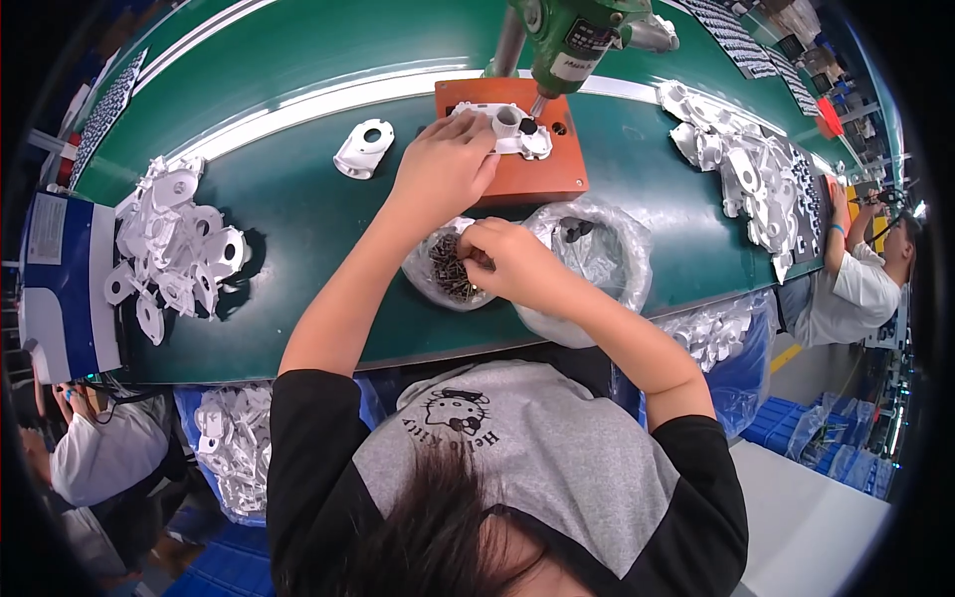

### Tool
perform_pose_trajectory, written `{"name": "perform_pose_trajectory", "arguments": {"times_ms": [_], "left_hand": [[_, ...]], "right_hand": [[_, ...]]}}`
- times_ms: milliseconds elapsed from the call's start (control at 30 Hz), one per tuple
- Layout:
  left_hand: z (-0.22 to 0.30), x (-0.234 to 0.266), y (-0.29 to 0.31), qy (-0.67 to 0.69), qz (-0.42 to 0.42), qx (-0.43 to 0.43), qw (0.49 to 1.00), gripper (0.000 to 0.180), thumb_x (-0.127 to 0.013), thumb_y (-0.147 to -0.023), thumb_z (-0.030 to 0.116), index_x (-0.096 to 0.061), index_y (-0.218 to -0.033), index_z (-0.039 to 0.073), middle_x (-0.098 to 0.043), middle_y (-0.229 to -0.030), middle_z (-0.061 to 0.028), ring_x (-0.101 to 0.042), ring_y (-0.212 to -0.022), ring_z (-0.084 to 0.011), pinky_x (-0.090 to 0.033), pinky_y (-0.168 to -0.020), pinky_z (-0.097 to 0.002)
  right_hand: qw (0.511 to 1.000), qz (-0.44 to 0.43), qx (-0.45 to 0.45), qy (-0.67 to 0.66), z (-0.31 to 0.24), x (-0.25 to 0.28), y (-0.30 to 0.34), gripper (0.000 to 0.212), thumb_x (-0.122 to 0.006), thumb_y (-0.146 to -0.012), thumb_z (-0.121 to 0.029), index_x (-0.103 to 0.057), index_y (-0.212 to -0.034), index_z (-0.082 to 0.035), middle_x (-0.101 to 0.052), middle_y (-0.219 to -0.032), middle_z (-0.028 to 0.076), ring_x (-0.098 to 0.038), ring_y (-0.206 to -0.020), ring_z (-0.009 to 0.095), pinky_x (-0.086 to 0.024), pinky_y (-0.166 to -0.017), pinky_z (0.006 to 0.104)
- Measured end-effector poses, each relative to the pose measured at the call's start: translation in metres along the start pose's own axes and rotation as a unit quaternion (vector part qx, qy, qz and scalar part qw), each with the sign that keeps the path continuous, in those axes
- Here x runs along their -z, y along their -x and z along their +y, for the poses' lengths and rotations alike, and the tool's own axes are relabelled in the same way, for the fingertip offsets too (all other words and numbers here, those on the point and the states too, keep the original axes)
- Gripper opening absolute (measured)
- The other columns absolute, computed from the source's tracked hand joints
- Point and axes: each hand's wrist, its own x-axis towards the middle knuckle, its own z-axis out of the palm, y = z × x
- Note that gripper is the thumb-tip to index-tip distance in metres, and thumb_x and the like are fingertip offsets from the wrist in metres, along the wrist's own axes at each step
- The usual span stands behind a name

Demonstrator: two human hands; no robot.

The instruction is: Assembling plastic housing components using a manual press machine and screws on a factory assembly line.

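Note:
My left hand (pixel 445 159) lies over the left end of a white plastic housing (pixel 505 121), fingers curled on it against the orange-red fixture block (pixel 542 179). A small black piece (pixel 528 126) sits on the housing, just below the tip of a green machine (pixel 582 45). Lower down, my right hand (pixel 507 261) is at a plastic-lined container of small metal screws (pixel 453 269). Its fingers are pinched together at the screws, and what they hold is hidden. Beside it stands a clear plastic bag (pixel 622 254) with a few black pieces (pixel 574 230) inside.
One loose white part (pixel 364 149) lies left of the block. White parts are heaped at the left (pixel 179 239) and right (pixel 746 174) of the green table (pixel 328 224). A blue-and-white box (pixel 70 289) borders the left end. Other people sit at both sides.

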Motion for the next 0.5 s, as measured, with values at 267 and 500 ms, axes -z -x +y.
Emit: {"name": "perform_pose_trajectory", "arguments": {"times_ms": [267,500], "left_hand": [[0.002,0.001,-0.001,-0.005,-0.013,0.005,1.0,0.019,-0.06,-0.081,0.017,-0.057,-0.093,0.002,-0.06,-0.111,-0.0167,-0.055,-0.108,-0.0341,-0.046,-0.088,-0.0414],[0.003,0.002,-0.002,-0.005,-0.016,0.008,1.0,0.019,-0.06,-0.081,0.017,-0.057,-0.092,0.002,-0.06,-0.111,-0.0168,-0.056,-0.107,-0.0341,-0.046,-0.089,-0.0416]], "right_hand": [[0.997,0.0,-0.031,-0.075,0.002,0.022,0.005,0.019,-0.06,-0.077,-0.002,-0.064,-0.096,-0.001,-0.061,-0.082,0.01,-0.061,-0.073,0.02,-0.049,-0.068,0.0303],[0.95,0.13,-0.161,-0.233,0.022,0.085,0.006,0.014,-0.057,-0.086,0.0,-0.064,-0.097,0.006,-0.068,-0.089,0.01,-0.064,-0.077,0.014,-0.052,-0.071,0.0245]]}}
